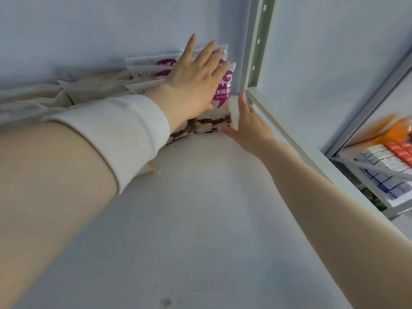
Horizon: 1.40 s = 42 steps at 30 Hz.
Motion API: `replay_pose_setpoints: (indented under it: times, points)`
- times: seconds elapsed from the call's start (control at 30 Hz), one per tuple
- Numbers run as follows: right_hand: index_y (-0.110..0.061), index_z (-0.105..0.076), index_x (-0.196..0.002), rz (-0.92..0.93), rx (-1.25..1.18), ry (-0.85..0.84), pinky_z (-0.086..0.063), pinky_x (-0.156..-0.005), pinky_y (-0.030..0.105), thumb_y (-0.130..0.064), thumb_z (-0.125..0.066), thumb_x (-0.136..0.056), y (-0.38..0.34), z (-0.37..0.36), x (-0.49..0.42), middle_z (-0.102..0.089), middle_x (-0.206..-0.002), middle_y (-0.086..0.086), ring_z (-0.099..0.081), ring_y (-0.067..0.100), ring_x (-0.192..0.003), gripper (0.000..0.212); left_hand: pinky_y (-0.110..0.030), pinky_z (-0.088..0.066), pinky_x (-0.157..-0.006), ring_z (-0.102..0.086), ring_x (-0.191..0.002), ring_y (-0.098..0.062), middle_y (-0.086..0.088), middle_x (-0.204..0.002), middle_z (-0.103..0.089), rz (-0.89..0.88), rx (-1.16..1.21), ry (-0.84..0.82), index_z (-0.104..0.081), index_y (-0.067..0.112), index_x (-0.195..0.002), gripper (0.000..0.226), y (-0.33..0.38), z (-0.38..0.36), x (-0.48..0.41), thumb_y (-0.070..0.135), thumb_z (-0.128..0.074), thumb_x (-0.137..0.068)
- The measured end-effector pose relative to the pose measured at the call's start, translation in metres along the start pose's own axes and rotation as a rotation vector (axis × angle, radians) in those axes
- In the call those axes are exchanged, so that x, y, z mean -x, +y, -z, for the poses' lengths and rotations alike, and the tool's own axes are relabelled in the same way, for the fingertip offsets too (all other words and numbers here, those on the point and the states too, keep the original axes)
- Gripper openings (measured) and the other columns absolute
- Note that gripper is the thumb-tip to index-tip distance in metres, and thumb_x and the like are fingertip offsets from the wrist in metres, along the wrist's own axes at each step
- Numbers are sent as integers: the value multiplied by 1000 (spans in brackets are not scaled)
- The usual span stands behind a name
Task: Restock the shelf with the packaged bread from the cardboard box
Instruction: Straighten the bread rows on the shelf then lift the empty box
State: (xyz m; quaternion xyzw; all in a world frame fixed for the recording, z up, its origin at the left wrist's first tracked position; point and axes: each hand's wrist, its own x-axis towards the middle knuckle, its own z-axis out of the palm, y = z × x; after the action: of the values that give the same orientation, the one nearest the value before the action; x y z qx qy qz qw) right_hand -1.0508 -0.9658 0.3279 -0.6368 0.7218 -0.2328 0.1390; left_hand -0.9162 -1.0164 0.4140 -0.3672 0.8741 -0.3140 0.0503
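Both hands point(194, 85) point(247, 121) press the bread pack point(223, 94).

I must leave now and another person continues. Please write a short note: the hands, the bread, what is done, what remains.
Left hand: open, flat on the front bread pack, pressing it back.
Right hand: steadying that pack's right edge, by the post.
Bread: a row of packs stands at the back of the shelf, leftward.
Done: the back row is placed.
Left: the front of the shelf is bare. The box is out of view.
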Motion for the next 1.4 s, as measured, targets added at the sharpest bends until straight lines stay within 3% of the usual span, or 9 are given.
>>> replay_pose_setpoints:
  times: [0.17, 0.4, 0.57, 0.73, 0.83, 0.93, 1.1, 1.27, 1.4]
  points:
    - [-11, -7, -147, -58, 473, -9, -12, -117, 49, -41, -49, -92, -25, 13, 82, -7, -157, 10, -4, 30, -145, 76, -56, 1, -114, -5, -144, -34, -19, -155, -12, -58, -26, -45, -10, 6, -147, 71, 27, 13, 70, 36, -45, -93]
    - [-11, -22, -145, -156, 621, -77, -17, -114, 54, -39, -45, -94, -46, 51, 204, -17, -153, 13, -8, 33, -144, 63, -49, -29, -106, -48, -122, -34, -15, -132, -52, -102, 164, -190, -35, 5, -131, 56, 57, 65, 148, 40, -50, -91]
    - [-12, -31, -141, -236, 563, -142, -35, -106, 47, -43, -47, -92, -31, 76, 278, -33, -145, 13, -34, 34, -132, 60, -37, -41, -80, -52, -113, -33, -13, -128, -53, -232, 237, -315, -33, 8, -137, 62, 106, 131, 178, 48, -46, -91]
    - [-12, -39, -135, -317, 475, -250, -43, -98, 46, -46, -47, -91, 14, 105, 378, -44, -137, 12, -47, 32, -119, 56, -39, -37, -101, -47, -123, -30, -10, -138, -48, -417, 311, -438, -41, 10, -136, 65, 197, 186, 209, 52, -51, -87]
    - [-16, -41, -133, -398, 423, -304, -48, -86, 42, -49, -46, -90, 56, 121, 462, -55, -123, 11, -53, 28, -98, 55, -40, -41, -100, -50, -119, -30, -10, -135, -51, -559, 378, -455, -44, 11, -132, 63, 273, 210, 226, 51, -56, -84]
    - [-13, -44, -133, -591, 414, -383, -46, -93, 39, -47, -47, -91, 111, 122, 551, -55, -127, 9, -54, 29, -111, 55, -39, -43, -97, -52, -116, -28, -7, -131, -53, -677, 312, -499, -44, 12, -133, 65, 356, 222, 239, 55, -52, -85]
    - [-13, -52, -124, -896, 320, -513, -47, -86, 33, -50, -49, -89, 198, 103, 668, -60, -117, 6, -56, 24, -103, 51, -46, -40, -103, -47, -125, -32, -9, -139, -47, -807, 271, -610, -38, 12, -138, 68, 483, 219, 255, 53, -52, -86]
    - [-9, -53, -121, -1071, 184, -581, -50, -83, 35, -48, -48, -90, 281, 77, 723, -60, -114, 8, -58, 26, -102, 50, -45, -45, -97, -52, -117, -32, -9, -133, -52, -911, 237, -662, -43, 12, -132, 62, 574, 200, 240, 53, -50, -87]
    - [-8, -39, -135, -1221, 28, -573, -46, -92, 38, -45, -47, -92, 349, 47, 740, -53, -130, 13, -52, 31, -117, 58, -43, -46, -95, -53, -114, -29, -8, -130, -54, -947, 261, -757, -44, 14, -132, 58, 644, 159, 205, 52, -48, -89]
